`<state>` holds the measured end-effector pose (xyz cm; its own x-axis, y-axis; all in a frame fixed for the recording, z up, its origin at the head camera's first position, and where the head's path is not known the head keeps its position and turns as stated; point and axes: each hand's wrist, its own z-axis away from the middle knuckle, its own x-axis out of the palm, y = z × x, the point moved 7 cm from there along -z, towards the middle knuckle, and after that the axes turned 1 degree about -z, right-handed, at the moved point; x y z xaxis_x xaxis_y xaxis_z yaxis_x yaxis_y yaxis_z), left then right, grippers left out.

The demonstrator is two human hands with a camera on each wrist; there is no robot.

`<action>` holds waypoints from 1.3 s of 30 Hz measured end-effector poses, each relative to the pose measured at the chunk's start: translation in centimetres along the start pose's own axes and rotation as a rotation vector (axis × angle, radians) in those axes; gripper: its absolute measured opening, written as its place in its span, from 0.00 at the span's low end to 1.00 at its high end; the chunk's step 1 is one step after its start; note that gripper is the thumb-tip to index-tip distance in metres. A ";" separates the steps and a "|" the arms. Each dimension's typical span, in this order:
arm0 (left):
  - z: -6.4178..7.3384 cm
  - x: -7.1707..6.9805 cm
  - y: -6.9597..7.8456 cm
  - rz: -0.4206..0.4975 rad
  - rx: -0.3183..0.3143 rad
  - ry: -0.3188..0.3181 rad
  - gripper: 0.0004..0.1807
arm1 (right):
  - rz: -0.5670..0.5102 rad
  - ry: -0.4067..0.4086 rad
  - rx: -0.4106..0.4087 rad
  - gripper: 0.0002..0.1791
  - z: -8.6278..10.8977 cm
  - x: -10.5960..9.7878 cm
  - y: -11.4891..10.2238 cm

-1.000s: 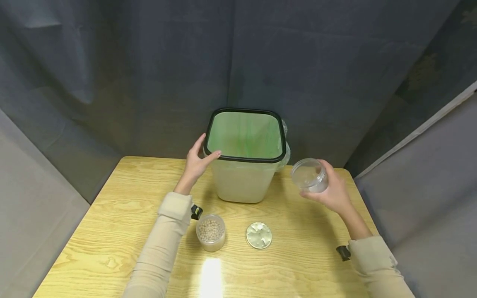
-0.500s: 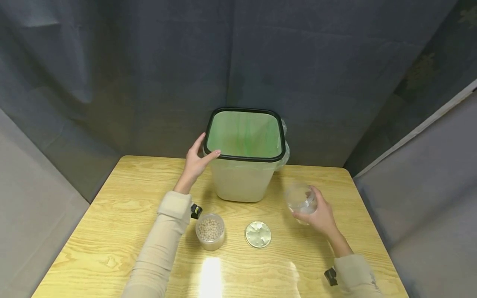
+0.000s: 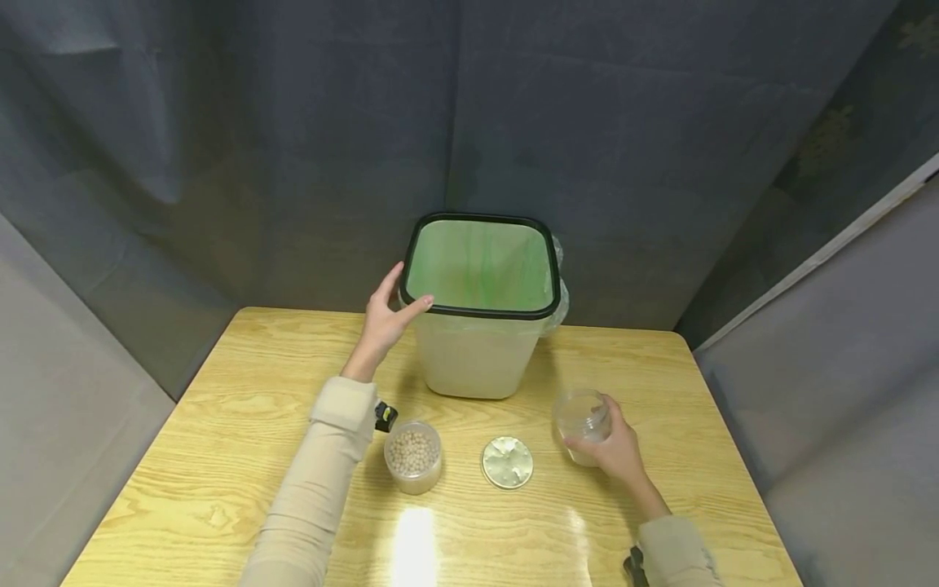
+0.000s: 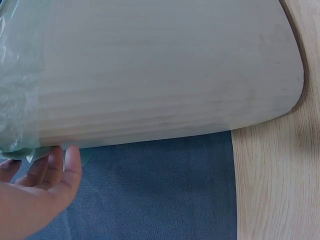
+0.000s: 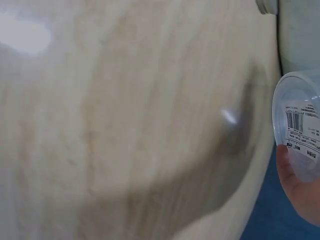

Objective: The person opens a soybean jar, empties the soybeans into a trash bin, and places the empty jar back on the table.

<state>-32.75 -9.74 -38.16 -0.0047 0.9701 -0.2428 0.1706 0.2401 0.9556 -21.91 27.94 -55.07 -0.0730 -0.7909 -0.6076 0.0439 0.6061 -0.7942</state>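
A pale trash bin (image 3: 477,359) with a black rim and a thin green liner stands at the back of the table. My left hand (image 3: 381,322) holds its left front corner, thumb over the rim and fingers along the outer side. Seen from the left wrist, those fingers (image 4: 72,165) bend against the liner. My right hand (image 3: 616,444) grips a clear plastic jar (image 3: 575,416), upright and low over the table to the right of the bin. The right wrist view shows the jar's barcode label (image 5: 302,130) and my thumb on its side.
A jar of small round beige balls (image 3: 413,456) sits in front of the bin, near my left sleeve. Right of it lies a round silvery lid (image 3: 508,462). Dark cloth (image 3: 330,163) hangs behind the wooden table (image 3: 183,481).
My right hand has brought the clear jar down and toward me, slightly left, turning it from tilted to upright. My left hand stays at the bin's rim.
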 end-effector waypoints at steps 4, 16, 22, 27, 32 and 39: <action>0.2 0.1 0.4 0.005 -0.006 -0.012 0.43 | -0.009 -0.011 0.035 0.57 0.3 0.8 0.7; 0.1 0.2 0.2 0.009 0.020 -0.009 0.44 | -0.121 0.019 -0.018 0.55 2.1 1.7 1.7; 0.2 0.2 0.2 0.008 0.015 -0.009 0.44 | -0.139 -0.029 -0.004 0.59 3.5 1.7 2.5; 0.2 0.0 0.2 0.004 0.008 -0.006 0.43 | -0.109 -0.045 0.027 0.63 4.2 1.5 2.9; 0.3 0.0 0.2 0.002 0.006 -0.009 0.43 | -0.144 -0.041 0.037 0.66 4.7 1.5 3.0; 0.3 0.0 0.4 0.003 0.013 -0.009 0.43 | -0.214 -0.035 -0.076 0.65 5.1 0.6 1.8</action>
<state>-32.41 -9.68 -37.84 0.0050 0.9703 -0.2418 0.1839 0.2368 0.9540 -16.82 28.12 -56.88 -0.0380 -0.9035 -0.4268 -0.0446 0.4282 -0.9026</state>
